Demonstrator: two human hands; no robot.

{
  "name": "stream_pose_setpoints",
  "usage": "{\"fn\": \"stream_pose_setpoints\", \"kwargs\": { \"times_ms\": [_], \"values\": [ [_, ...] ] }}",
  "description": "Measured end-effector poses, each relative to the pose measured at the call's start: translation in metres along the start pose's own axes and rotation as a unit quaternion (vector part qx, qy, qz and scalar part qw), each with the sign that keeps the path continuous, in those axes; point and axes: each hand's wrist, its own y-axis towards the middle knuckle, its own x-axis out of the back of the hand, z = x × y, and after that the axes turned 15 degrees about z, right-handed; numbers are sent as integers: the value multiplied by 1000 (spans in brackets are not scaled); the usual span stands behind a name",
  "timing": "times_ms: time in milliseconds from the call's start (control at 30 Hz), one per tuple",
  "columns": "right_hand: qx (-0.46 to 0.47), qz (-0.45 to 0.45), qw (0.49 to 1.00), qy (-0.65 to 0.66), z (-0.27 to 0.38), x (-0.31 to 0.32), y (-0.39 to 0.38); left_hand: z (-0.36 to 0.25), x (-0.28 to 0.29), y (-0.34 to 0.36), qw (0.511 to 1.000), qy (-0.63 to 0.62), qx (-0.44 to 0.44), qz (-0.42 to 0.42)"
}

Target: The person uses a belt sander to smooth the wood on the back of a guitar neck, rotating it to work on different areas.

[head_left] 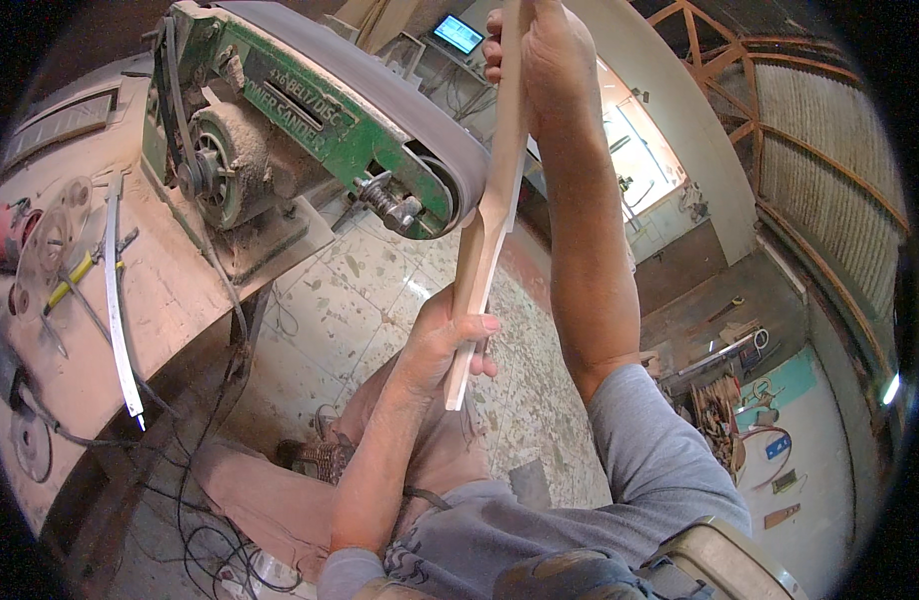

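Observation:
A long, pale piece of shaped wood (494, 208) runs steeply up the middle of the view, with a bend at about half its length. My left hand (446, 345) is wrapped round its lower part, thumb across the front. Near the top edge my right hand (550, 65) grips the upper part, fingers curled round it. At the bend, the wood meets or nearly meets the rounded end of the grey sanding belt (458, 185) on a green belt sander (315, 115); actual contact is hard to make out. The wood's top end is cut off by the frame.
The sander stands on a dusty workbench (85, 240) at left, with yellow-handled pliers (70, 280), a metal strip (118, 300) and a red power tool (10, 235). Black cables (205, 540) hang and coil below. A lit screen (458, 34) stands behind; tools line the right wall.

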Motion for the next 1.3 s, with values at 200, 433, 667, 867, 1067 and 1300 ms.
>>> {"fn": "stream_pose_setpoints", "kwargs": {
  "times_ms": [200, 433, 667, 867, 1067, 1300],
  "values": [
    [-6, -14, 1000, 11, -9, 3, 10, 5, 26, 3, 997, -18, 13, 78],
    [12, -8, 998, -55, -14, 20, 24, -12, 43, 3, 994, 89, 17, 63],
    [3, 14, 999, -49, -9, 36, 31, -28, 45, 4, 973, 227, 29, 16],
    [16, 50, 999, 12, -23, 70, 51, -33, 47, 10, 958, 285, -5, -26],
    [27, 80, 995, 54, -28, 86, 66, -41, 50, 13, 950, 308, -25, -37],
    [47, 65, 994, 74, -18, 109, 72, -46, 45, 17, 942, 330, -43, -49]
  ]
}}
